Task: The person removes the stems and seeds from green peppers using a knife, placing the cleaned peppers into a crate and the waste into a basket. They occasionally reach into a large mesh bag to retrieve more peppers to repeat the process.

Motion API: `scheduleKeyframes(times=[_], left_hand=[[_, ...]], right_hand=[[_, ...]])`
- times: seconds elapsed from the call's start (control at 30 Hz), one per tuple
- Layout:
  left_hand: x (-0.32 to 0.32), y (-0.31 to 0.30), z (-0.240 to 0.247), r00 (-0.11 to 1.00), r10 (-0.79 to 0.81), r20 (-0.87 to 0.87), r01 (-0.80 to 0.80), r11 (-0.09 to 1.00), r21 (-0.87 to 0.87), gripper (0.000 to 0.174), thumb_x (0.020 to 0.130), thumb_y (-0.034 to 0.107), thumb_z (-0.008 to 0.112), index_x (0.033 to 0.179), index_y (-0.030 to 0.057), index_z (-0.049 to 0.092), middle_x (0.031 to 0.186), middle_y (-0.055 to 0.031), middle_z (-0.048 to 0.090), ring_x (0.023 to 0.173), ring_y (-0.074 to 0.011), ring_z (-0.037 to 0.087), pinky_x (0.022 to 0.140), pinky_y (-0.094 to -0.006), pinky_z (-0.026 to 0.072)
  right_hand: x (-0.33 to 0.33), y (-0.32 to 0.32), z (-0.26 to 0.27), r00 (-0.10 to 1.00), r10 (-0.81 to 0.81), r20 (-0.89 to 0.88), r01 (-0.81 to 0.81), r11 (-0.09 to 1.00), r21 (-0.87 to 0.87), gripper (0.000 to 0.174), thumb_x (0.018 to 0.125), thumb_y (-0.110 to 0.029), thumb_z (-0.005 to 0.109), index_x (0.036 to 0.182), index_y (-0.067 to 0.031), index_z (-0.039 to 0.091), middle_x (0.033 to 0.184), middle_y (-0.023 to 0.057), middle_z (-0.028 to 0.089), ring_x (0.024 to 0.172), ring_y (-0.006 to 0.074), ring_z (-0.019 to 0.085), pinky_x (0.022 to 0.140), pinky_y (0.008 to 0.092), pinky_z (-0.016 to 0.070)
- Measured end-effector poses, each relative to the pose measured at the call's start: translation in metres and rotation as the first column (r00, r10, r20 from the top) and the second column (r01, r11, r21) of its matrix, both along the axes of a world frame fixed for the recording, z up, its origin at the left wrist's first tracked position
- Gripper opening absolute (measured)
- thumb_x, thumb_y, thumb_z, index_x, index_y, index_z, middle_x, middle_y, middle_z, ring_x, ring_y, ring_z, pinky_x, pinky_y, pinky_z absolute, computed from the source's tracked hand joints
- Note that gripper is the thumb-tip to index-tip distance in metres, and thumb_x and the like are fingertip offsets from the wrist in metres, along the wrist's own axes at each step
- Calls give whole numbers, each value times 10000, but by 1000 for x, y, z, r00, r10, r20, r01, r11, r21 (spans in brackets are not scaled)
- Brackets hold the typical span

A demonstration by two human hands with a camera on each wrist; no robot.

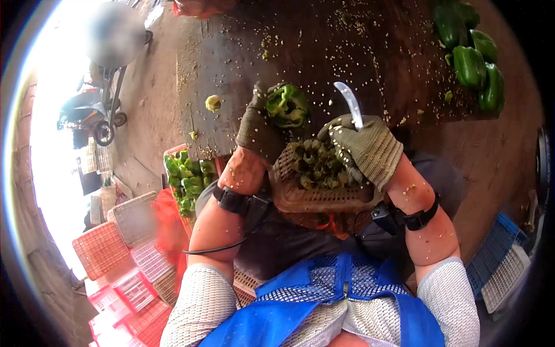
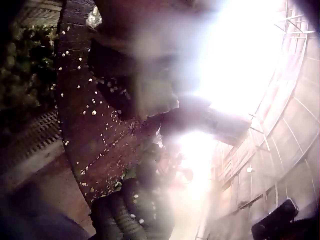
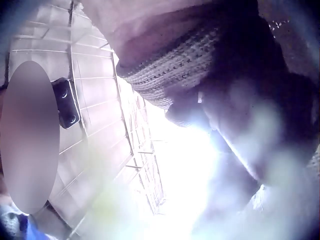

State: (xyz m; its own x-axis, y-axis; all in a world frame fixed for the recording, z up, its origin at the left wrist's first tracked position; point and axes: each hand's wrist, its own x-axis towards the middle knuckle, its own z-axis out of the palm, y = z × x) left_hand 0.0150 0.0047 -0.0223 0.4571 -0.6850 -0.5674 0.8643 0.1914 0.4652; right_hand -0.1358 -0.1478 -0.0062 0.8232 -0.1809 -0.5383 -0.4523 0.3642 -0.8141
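My gloved left hand [image 1: 259, 124] grips a green bell pepper [image 1: 287, 106] over the table's near edge, its cut, hollowed end turned up. In my gloved right hand [image 1: 367, 144] is a knife [image 1: 350, 103] with a short, curved blade pointing up and away; the fingers hide its handle. Below and between the hands, a plastic basket [image 1: 324, 205] holds a heap of cut-out pepper cores [image 1: 321, 165]. The right wrist view shows the knitted cuff of the right glove [image 3: 172, 67], with glare over much of the rest.
Pale seeds litter the dark wooden table [image 1: 231, 63], where a pepper scrap [image 1: 213, 103] lies at left. Several whole green peppers [image 1: 469, 66] sit at the far right corner. A crate of green peppers [image 1: 188, 179] stands at left, near stacked plastic crates [image 1: 139, 289]. Blue crates [image 1: 494, 248] are at right.
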Motion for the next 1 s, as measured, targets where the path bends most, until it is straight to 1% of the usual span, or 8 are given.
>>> scheduleKeyframes(times=[0.27, 0.33, 0.47, 0.63, 0.8, 0.87, 0.9, 1.0], left_hand=[[6, 22, 19, 935, -40, 352, 129, 964, -233, 498, 922, 256, 605, 1347, 54, 443, 1213, -135, 586, 1123, -316, 583, 950, -481, 502], [5, 44, 46, 965, 28, 262, 57, 948, -313, 500, 921, 269, 604, 1344, 51, 449, 1224, -140, 583, 1147, -322, 574, 940, -474, 509], [11, 119, 89, 952, 194, 236, -80, 903, -421, 442, 930, 269, 579, 1309, 57, 494, 1179, -136, 617, 1072, -304, 613, 879, -424, 536], [-23, 285, 80, 570, 431, 699, -423, 884, -200, 303, 988, 249, 505, 1211, 52, 562, 1089, -83, 636, 964, -183, 638, 849, -342, 549], [-100, 526, -30, 404, 690, 601, -772, 609, -181, 238, 984, 245, 519, 1117, 76, 621, 971, -39, 655, 849, -148, 650, 746, -312, 568], [-130, 514, -5, 368, 736, 568, -929, 269, 254, 208, 982, 227, 522, 1080, 83, 636, 962, -36, 649, 773, -150, 647, 721, -312, 564], [-134, 514, -17, 303, 703, 644, -953, 224, 205, 217, 983, 232, 523, 1085, 75, 634, 975, -44, 650, 800, -157, 646, 738, -316, 560], [-135, 494, -56, 163, 497, 852, -982, 166, 91, 240, 976, 235, 539, 1114, 57, 620, 1025, -74, 650, 892, -192, 642, 796, -336, 545]], right_hand=[[5, 1, -11, 996, -85, 33, 91, 966, -244, 189, 938, -159, 596, 1041, -17, 665, 796, 39, 653, 690, 110, 584, 624, 245, 481], [-9, -13, -80, 892, 176, 416, 164, 731, -662, 194, 951, -121, 567, 1087, -12, 652, 833, 44, 657, 709, 141, 614, 615, 264, 509], [-2, -12, -64, 962, -64, 265, 116, 976, -184, 196, 950, -135, 569, 1093, -21, 641, 794, 33, 635, 681, 140, 610, 577, 270, 507], [17, 0, -44, 990, -21, 139, 27, 999, -43, 192, 947, -157, 579, 1083, -33, 633, 723, 18, 603, 617, 133, 593, 518, 277, 491], [7, 9, -46, 999, 43, 32, -42, 999, -25, 191, 943, -179, 588, 1074, -45, 626, 652, 4, 571, 554, 126, 576, 458, 283, 475], [6, 20, -47, 997, 60, -42, -61, 997, -44, 191, 942, -188, 592, 1070, -49, 623, 623, -2, 558, 528, 123, 570, 434, 286, 469], [7, 54, -25, 987, -66, -148, 45, 988, -145, 210, 959, -214, 517, 1078, -56, 586, 564, -29, 378, 371, 103, 313, 367, 277, 324], [-4, 62, -46, 983, -97, -154, 69, 982, -176, 225, 952, -227, 538, 1100, -62, 578, 541, -37, 381, 380, 102, 338, 372, 272, 333]])
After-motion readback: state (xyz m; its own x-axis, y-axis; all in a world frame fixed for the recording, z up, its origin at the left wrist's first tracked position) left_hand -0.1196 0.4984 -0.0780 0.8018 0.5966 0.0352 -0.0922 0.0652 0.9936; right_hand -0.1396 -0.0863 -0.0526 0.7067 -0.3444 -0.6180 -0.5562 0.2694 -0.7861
